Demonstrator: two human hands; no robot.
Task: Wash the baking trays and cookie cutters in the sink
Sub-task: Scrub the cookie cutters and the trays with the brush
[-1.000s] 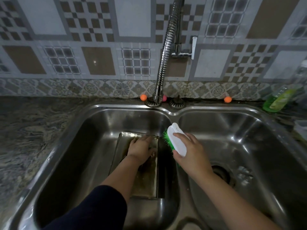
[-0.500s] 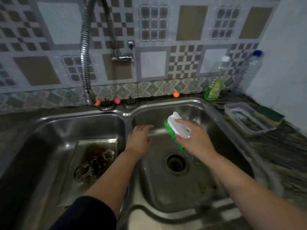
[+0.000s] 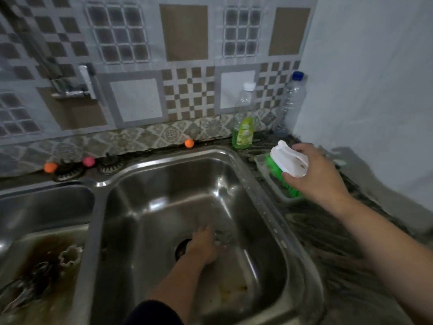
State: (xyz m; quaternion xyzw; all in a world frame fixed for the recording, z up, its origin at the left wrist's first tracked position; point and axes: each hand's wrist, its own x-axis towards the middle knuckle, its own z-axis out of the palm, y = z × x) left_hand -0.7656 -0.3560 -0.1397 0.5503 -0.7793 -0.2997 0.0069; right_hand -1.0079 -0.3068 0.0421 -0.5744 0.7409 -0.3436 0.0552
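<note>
1. The right hand (image 3: 315, 174) reaches out over the tabletop (image 3: 328, 235), fingers curled round a scrub brush (image 3: 287, 167) above a plastic tray (image 3: 271, 181).
2. The left hand (image 3: 205, 245) reaches down into the right sink basin (image 3: 164, 184), fingers around a blurred cookie cutter (image 3: 222, 236).
3. The baking tray (image 3: 46, 277) lies in the left basin.

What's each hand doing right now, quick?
Left hand: down in the right basin, holding a cookie cutter.
Right hand: gripping the brush over the tray on the counter.
</note>
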